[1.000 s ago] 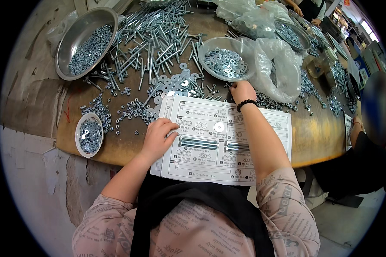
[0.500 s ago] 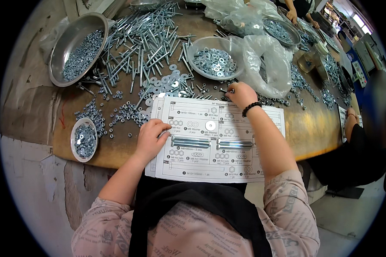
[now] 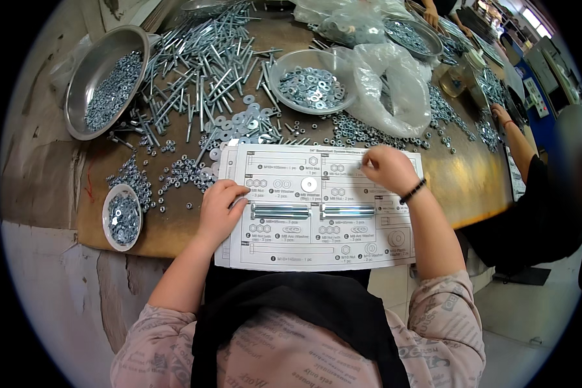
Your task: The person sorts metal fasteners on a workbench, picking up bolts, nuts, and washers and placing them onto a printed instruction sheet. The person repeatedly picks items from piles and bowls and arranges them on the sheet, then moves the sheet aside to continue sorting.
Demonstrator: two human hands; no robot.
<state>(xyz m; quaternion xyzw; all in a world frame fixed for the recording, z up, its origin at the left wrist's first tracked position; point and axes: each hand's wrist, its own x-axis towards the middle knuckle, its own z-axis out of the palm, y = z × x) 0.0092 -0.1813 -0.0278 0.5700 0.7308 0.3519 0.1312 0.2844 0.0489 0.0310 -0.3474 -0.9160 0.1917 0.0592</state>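
A white printed sheet (image 3: 291,255) with diagrams of hardware lies at the table's front edge, apparently on a stack of others. On it rest a large flat washer (image 3: 309,184) and two groups of long metal bolts, a left one (image 3: 280,211) and a right one (image 3: 347,211). My left hand (image 3: 224,205) lies on the sheet's left edge, thumb and fingers slightly apart, nothing visible in it. Above the sheet's upper right is my right hand (image 3: 393,171), its fingers closed in a pinch. Whatever they hold is hidden.
Loose bolts (image 3: 204,71), nuts (image 3: 184,172) and washers (image 3: 239,123) cover the table beyond the sheet. Around them stand a steel bowl (image 3: 77,97) of nuts, a plastic bowl (image 3: 281,81) of washers, a small white bowl (image 3: 107,226) and a plastic bag (image 3: 404,97). Another person's arm (image 3: 520,139) reaches in at right.
My right hand has come back from the loose nuts below the plastic bowl to above the sheet's upper right. My left hand stays at the sheet's left edge. At right, another person's arm has reached forward.
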